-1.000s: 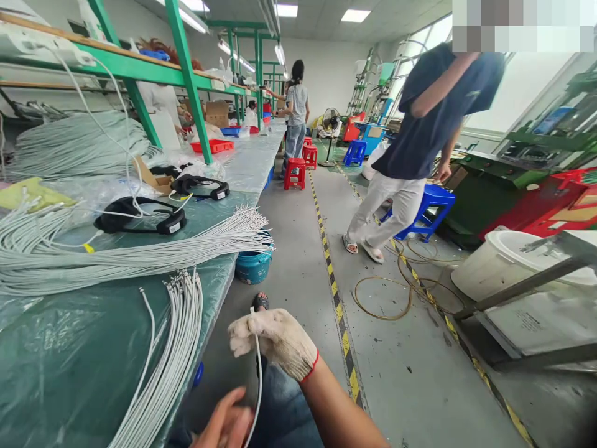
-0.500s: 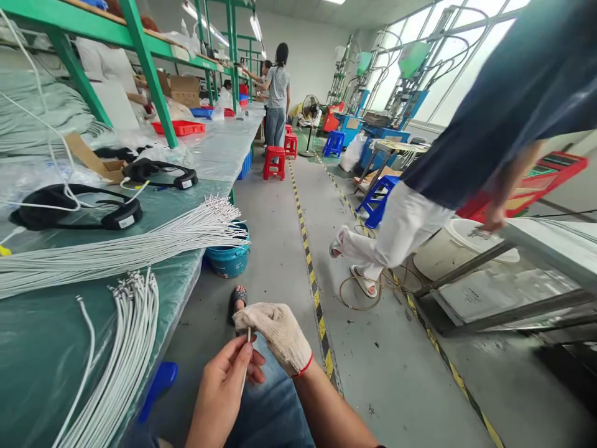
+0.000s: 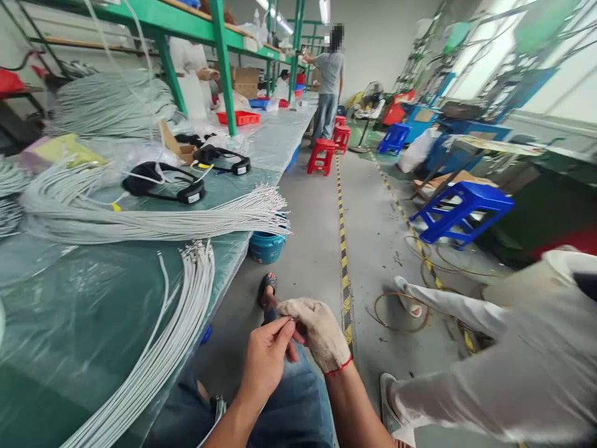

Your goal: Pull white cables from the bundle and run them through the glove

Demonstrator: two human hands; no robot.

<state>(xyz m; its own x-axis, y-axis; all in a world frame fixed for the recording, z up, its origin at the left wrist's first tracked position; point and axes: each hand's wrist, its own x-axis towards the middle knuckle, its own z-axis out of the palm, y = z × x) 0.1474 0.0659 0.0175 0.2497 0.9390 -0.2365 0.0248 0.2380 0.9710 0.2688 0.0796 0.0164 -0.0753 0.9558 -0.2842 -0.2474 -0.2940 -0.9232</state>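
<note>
Low over my lap, my left hand (image 3: 267, 356) is bare, with thumb and forefinger pinched together. Against its fingertips presses my right hand (image 3: 321, 333), in a white knit glove with a red cuff, its fingers bent closed. The thin white cable between them is almost wholly hidden by the fingers. To the left, a bundle of white cables (image 3: 186, 311) with small metal ends lies along the table edge, one cable (image 3: 164, 292) a little apart from it. A larger cable bundle (image 3: 186, 225) lies behind, its ends reaching past the edge.
The green-covered table (image 3: 93, 311) runs along my left, with black headset-like devices (image 3: 163, 182) on it. A teal bucket (image 3: 267, 247) stands below its edge. A person in white trousers (image 3: 476, 373) is close on my right. Beyond are a blue stool (image 3: 466, 208) and red stools (image 3: 321, 155).
The view has swung right and things shift in frame. The person on the right has walked nearer. My hands stay together; the cable that showed between them is now mostly hidden.
</note>
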